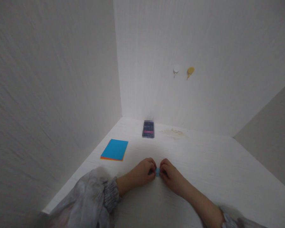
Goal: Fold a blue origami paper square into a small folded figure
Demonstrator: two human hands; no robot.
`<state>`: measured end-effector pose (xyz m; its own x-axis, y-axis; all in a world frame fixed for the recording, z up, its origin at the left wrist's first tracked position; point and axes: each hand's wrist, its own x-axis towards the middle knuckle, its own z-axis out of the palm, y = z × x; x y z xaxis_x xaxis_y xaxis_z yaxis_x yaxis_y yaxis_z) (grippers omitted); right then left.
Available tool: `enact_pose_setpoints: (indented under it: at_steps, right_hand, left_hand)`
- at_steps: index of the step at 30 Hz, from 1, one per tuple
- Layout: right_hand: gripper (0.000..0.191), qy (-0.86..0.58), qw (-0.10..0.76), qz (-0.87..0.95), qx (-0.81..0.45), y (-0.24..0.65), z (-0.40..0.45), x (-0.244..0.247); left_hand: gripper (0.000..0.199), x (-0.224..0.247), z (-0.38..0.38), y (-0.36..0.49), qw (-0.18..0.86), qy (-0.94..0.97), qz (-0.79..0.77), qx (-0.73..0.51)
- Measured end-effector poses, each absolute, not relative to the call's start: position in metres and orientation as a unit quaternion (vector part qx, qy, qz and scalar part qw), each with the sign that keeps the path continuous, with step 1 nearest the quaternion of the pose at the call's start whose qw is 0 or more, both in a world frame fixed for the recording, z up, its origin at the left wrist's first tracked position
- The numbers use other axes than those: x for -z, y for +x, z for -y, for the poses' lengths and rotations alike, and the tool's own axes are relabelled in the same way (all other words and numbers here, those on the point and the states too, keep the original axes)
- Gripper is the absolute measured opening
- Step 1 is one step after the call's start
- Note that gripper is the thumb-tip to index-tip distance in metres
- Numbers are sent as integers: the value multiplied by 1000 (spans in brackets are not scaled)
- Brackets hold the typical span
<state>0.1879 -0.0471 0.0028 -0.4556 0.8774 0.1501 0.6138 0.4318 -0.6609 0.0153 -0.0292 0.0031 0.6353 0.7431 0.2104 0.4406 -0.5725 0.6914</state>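
Note:
Between my two hands is a small light-blue piece of folded paper (157,172), low over or on the white table. My left hand (146,171) pinches its left end with curled fingers. At the right end, my right hand (169,174) grips it with thumb and fingers. Only the short middle strip of the paper shows; the fingers cover both ends. Beyond my left hand lies a stack of coloured paper (115,149), a blue sheet on top with orange and yellow edges showing beneath.
A dark, blurred-out rectangular object (148,129) stands near the back wall. Two hooks, one white (176,71) and one yellow (190,71), are fixed to that wall. Brownish marks (177,131) stain the white table (204,158) near its back edge. Walls enclose the left and right sides.

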Motion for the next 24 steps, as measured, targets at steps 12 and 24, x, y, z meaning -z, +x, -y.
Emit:
enact_pose_setpoints:
  at_steps: [12,24]
  right_hand:
    - [15,-494,231,797,-259,184,47,-4]
    - [14,-489,216,792,-295,186,45,-7]
  left_hand:
    - [7,-5,32,19,291,844,-392,-222]
    - [7,-2,30,20,299,835,-399,-232]
